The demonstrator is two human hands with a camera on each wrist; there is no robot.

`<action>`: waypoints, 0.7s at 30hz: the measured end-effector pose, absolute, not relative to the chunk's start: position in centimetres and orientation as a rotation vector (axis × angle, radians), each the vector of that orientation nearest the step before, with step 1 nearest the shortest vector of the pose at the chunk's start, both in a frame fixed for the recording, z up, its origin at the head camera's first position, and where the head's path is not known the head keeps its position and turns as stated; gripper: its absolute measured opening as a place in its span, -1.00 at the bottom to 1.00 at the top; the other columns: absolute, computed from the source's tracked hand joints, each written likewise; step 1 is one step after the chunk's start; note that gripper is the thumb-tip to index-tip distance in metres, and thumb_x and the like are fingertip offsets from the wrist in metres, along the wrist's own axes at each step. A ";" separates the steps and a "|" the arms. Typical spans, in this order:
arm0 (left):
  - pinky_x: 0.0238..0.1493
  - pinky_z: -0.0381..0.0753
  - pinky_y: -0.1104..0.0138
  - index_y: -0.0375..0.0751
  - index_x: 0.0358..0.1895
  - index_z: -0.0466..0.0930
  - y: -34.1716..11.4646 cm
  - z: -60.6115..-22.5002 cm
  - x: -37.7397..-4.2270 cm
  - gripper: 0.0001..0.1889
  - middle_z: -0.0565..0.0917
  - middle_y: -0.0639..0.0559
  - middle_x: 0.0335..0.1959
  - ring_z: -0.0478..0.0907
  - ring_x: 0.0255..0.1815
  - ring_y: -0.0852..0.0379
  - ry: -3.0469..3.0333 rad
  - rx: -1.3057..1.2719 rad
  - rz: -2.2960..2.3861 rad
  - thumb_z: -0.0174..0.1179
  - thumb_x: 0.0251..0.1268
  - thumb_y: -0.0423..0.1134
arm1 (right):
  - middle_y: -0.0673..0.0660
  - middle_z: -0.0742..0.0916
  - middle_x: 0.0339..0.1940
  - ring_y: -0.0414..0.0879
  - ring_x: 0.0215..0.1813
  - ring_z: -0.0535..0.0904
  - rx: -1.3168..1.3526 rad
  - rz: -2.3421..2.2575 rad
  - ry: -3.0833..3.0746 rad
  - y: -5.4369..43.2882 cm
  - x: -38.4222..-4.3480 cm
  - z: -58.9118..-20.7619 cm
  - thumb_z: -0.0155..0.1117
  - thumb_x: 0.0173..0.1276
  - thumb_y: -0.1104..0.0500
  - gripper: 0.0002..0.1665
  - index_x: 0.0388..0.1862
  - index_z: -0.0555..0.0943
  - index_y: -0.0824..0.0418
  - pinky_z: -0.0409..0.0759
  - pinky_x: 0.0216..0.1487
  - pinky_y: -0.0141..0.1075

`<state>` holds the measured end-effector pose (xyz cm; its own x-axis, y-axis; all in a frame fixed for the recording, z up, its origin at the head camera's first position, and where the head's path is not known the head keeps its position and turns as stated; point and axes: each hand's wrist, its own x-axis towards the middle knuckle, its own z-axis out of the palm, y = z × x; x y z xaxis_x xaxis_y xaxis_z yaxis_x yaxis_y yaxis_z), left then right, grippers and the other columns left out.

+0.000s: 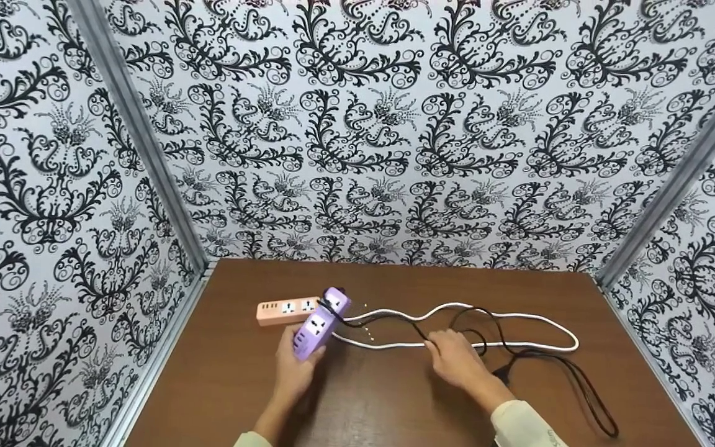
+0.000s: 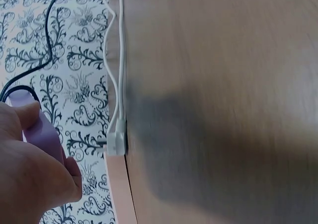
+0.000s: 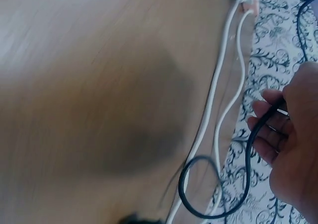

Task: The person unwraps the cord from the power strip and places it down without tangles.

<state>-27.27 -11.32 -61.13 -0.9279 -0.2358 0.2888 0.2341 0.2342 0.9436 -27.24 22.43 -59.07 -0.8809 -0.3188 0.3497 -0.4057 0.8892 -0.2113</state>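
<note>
My left hand (image 1: 294, 366) grips the lower end of a purple power strip (image 1: 308, 338), holding it tilted above the table. Black cord (image 3: 248, 159) is wrapped around the strip's upper end and runs right to my right hand (image 1: 457, 359), whose fingers curl round it. In the right wrist view the cord hangs in a loop below that hand. A peach power strip (image 1: 274, 315) lies behind the purple one, partly covered by it. Its white cord (image 1: 544, 345) stretches to the right in a long loop. A black plug (image 1: 502, 374) shows beside my right wrist.
The brown table (image 1: 382, 403) is bounded by patterned walls (image 1: 382, 124) with grey metal posts at the corners. More black cord (image 1: 590, 394) trails towards the table's right front and crosses the white cord.
</note>
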 end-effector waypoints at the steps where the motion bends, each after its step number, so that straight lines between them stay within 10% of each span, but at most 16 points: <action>1: 0.05 0.52 0.32 -0.32 0.10 0.57 -11.5 -61.1 -27.3 -0.46 0.72 -0.14 -0.06 0.56 -0.08 0.13 -2.135 0.007 -1.727 0.52 -0.02 -0.58 | 0.12 0.74 -0.35 0.09 -0.24 0.61 0.538 0.397 -2.768 22.8 -27.1 -59.2 0.26 0.56 0.19 -0.79 -0.36 0.59 0.16 0.57 -0.12 -0.01; 15: 0.04 0.50 0.27 -0.30 0.09 0.58 -11.1 -61.1 -27.1 -0.46 0.69 -0.12 -0.06 0.55 -0.06 0.08 -2.231 0.008 -1.560 0.53 -0.03 -0.55 | 0.30 0.85 -0.01 0.31 0.11 0.77 0.548 0.506 -2.877 25.5 -25.6 -60.9 0.24 0.58 0.20 -0.78 -0.04 0.74 0.33 0.62 0.30 0.23; 21: 0.06 0.53 0.27 -0.24 0.09 0.58 -10.0 -61.2 -27.0 -0.45 0.70 -0.10 -0.05 0.57 -0.04 0.07 -2.250 -0.015 -1.578 0.54 -0.04 -0.53 | 0.13 0.84 -0.22 0.01 -0.20 0.76 0.535 0.650 -2.886 24.9 -26.0 -59.6 0.29 0.51 0.26 -0.87 -0.06 0.71 0.26 0.71 -0.10 -0.02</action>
<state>-26.96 -10.00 -61.17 -0.9236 -0.2112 0.3200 0.2289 0.3658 0.9021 -25.98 24.89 -59.63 -0.9279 -0.3111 0.2057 -0.3692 0.8438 -0.3895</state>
